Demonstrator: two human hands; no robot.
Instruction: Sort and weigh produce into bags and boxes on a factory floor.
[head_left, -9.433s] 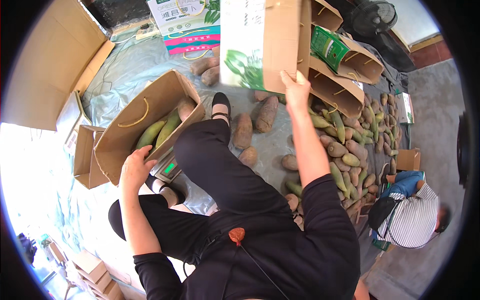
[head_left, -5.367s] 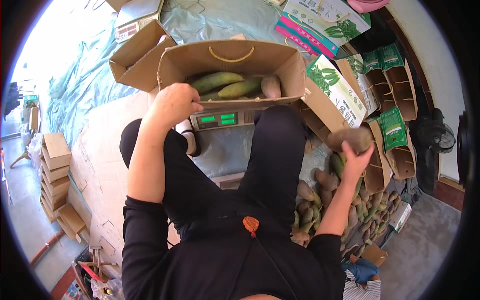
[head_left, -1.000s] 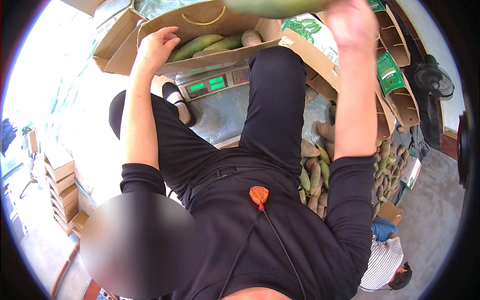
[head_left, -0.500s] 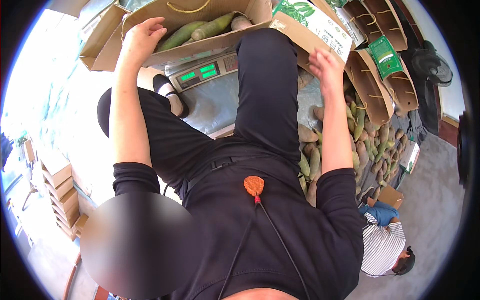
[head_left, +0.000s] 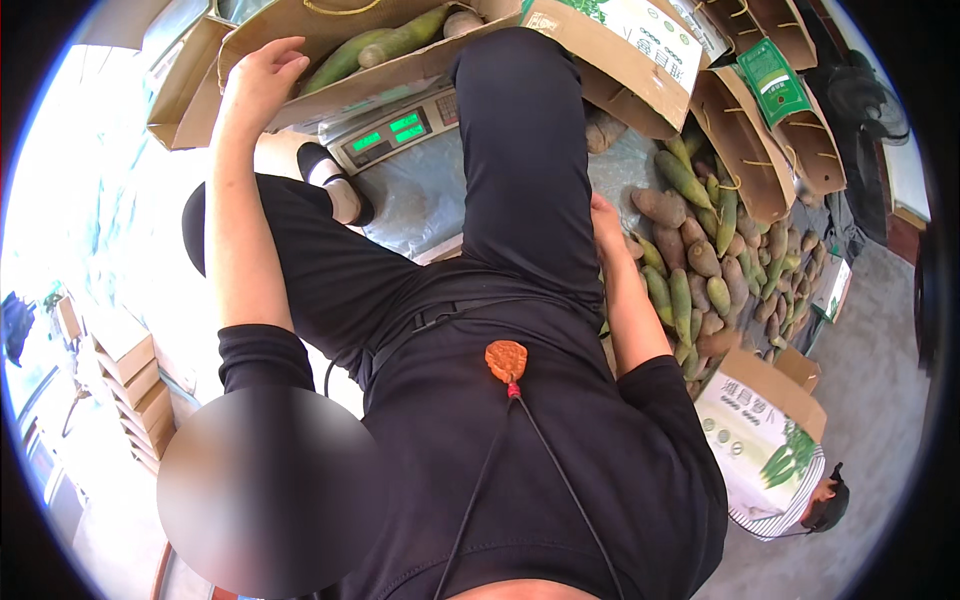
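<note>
My left hand [head_left: 266, 76], its thumb and fingers apart, is at the left end of a cardboard box [head_left: 400, 88] with a yellow cord handle. Inside the box lie two long green radishes [head_left: 408, 40] and a paler one [head_left: 462, 23]. Underneath it is a digital scale [head_left: 400, 132] with green lit displays. My right hand [head_left: 608, 228] reaches down beside my right thigh, close to a heap of green and brownish radishes [head_left: 686, 300]. Its fingers are mostly hidden behind the leg, so whether it holds anything does not show.
Printed carton boxes [head_left: 650, 50] and open ones with cord handles [head_left: 742, 150] line the far right. A person [head_left: 828, 500] at the lower right is mostly behind another printed box [head_left: 755, 425]. Flat cardboard [head_left: 135, 370] is stacked at the left; a black fan [head_left: 865, 125] stands far right.
My right hand has dropped from in front of the printed box to beside my thigh. A printed box now covers most of the person at the lower right. My left hand stays by the box.
</note>
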